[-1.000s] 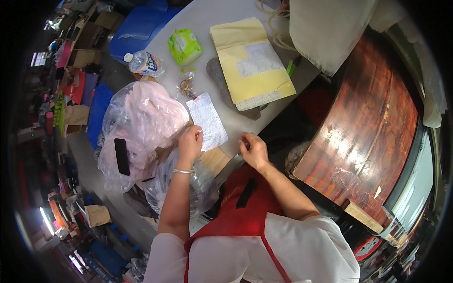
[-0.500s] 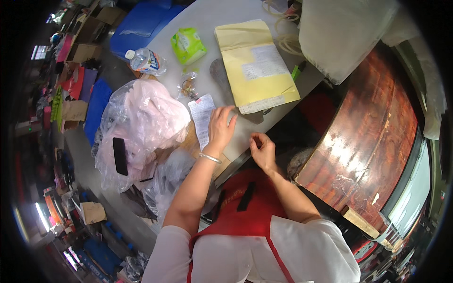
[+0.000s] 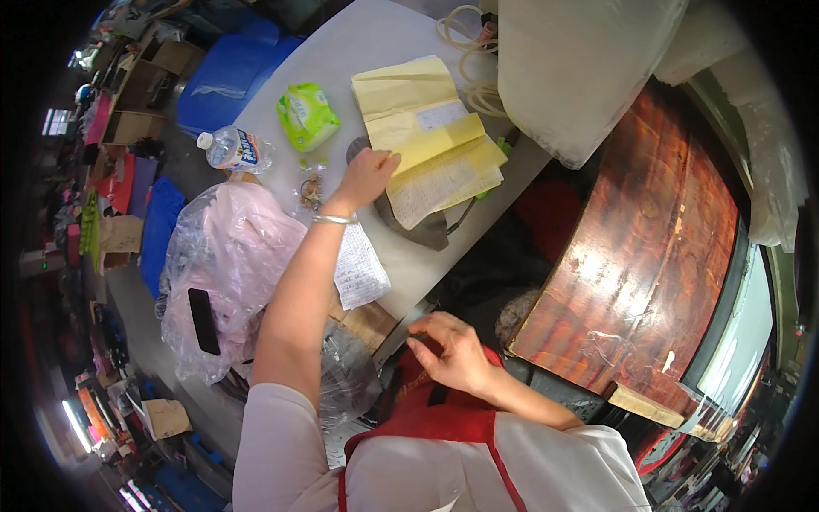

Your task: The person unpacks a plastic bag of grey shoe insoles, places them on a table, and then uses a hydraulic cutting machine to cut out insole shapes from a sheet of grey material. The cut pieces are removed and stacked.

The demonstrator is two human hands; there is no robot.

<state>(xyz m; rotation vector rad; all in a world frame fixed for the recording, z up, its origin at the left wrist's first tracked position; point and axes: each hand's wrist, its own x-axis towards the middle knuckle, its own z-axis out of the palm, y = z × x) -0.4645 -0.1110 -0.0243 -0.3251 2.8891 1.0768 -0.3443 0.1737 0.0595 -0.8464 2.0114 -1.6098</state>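
My left hand (image 3: 367,177), with a bangle at its wrist, is closed at the left edge of a yellow paper pad (image 3: 409,90). Its top sheet is bent upward, baring a handwritten sheet (image 3: 435,188) beneath. Under the pad, a dark grey flat piece (image 3: 416,232) sticks out. A white handwritten slip (image 3: 360,271) lies beside my left forearm. My right hand (image 3: 452,348) hovers by the table's near edge, its fingers loosely curled and the thumb apart, holding nothing visible.
On the pale table (image 3: 328,47) are a green tissue pack (image 3: 307,117), a clear bottle (image 3: 239,149) and small bagged items (image 3: 310,189). A black phone (image 3: 203,321) rests on a plastic bag with pink contents (image 3: 235,230). A glossy wooden surface (image 3: 640,264) stands at right.
My left hand has gone from the white slip to the pad's edge, and the yellow top sheet is now lifted and bent back. My right hand has moved nearer to me.
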